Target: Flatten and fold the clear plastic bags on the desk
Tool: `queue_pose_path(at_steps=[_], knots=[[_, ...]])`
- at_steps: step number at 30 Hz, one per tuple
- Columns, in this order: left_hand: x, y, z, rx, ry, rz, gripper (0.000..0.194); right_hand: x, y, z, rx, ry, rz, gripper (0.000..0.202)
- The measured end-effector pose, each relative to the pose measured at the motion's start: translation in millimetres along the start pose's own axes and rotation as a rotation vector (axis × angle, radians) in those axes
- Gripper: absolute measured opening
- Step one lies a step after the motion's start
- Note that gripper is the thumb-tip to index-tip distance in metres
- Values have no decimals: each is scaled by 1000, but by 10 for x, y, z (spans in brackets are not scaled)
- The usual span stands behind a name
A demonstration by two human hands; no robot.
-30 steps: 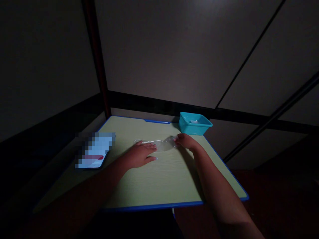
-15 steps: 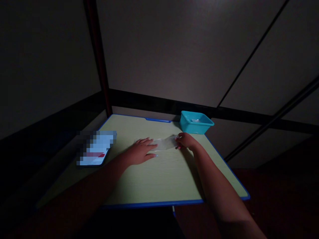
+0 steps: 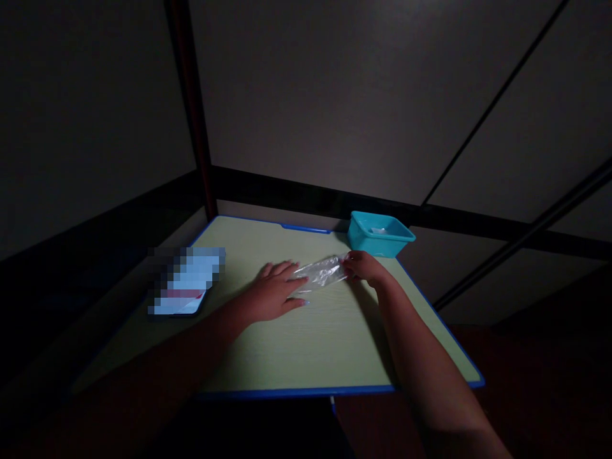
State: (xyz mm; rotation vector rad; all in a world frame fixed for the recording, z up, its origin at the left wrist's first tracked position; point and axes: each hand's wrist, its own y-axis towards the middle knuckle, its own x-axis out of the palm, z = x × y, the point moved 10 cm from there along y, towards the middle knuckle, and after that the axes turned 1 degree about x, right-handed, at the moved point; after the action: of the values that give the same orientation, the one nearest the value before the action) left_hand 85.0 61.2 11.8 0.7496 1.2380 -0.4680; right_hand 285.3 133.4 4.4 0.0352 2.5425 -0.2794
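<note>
Clear plastic bag (image 3: 321, 273) lies mid-table, toward the far edge. Left hand (image 3: 273, 294) flat, fingers spread, pinning its left end. Right hand (image 3: 366, 268) pinches the right end. Teal tub (image 3: 380, 233) at far-right corner; near table (image 3: 306, 350) bare to its blue rim.

A single camera worn on the person's head looks forward and down across the table (image 3: 296, 344), whose near edge runs low in the picture with the far corner and the walls behind it higher up. Both forearms reach in from the bottom, so the hands sit near mid-frame at close range; there is no second view.
</note>
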Motion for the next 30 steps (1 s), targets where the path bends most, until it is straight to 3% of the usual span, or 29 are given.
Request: queue_pose_path(at_steps=[9, 20, 23, 30], knots=[[-10, 111, 265, 203, -42, -8, 45, 34, -18, -93, -30, 145, 19, 6], [22, 94, 264, 239, -122, 25, 44, 378, -99, -350, -185, 526, -77, 22], [14, 86, 259, 233, -145, 36, 44, 460, -163, -371, -214, 520, -111, 30], [-14, 86, 266, 222, -160, 50, 44, 708, -318, -433, -355, 243, -369, 46]])
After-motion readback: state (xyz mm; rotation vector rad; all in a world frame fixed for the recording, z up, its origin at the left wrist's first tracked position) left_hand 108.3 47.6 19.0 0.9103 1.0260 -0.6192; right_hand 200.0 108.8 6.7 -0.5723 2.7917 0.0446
